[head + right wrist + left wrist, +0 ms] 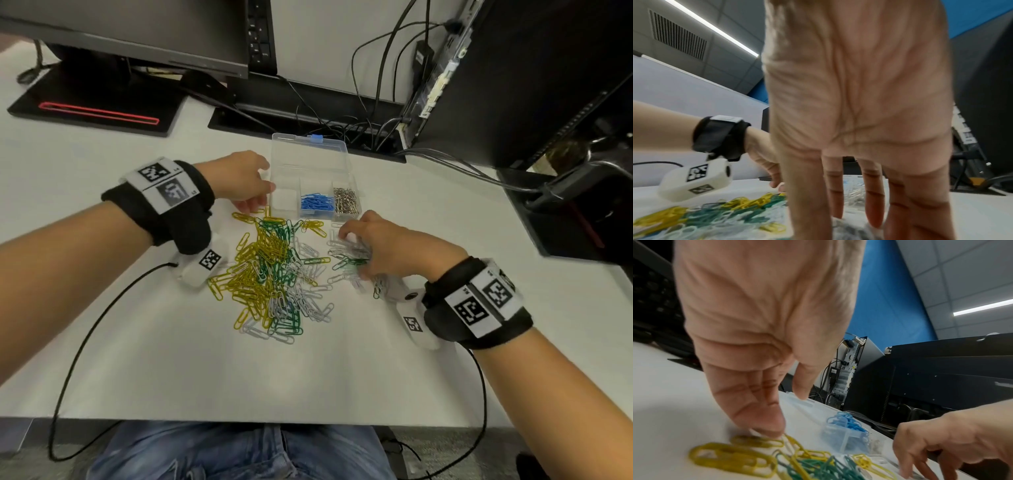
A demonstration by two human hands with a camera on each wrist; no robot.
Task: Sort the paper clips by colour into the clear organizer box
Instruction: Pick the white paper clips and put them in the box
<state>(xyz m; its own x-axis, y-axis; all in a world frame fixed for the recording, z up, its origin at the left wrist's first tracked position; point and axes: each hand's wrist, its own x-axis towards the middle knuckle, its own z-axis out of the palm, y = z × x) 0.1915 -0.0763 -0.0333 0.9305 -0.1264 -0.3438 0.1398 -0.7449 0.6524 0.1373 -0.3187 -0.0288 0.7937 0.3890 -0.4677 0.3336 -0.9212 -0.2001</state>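
The loose paper clips (pixel 274 274) lie heaped on the bench (pixel 342 377) between your hands, just in front of the clear organizer box (pixel 313 181). Your left hand (pixel 239 181) reaches down with straight fingers touching yellow clips beside the box. Your right hand (pixel 387 250) spreads its fingers over white clips (pixel 346 248), holding none.

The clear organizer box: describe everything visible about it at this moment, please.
The clear organizer box is transparent plastic with a hinged lid lying open on the far side and a small blue latch on the lid's far edge. It sits flat on the white table, just beyond the loose pile. Three front compartments show: the left looks empty, the middle holds blue paper clips, the right holds silver paper clips. The left hand is close beside its left wall; contact is unclear.
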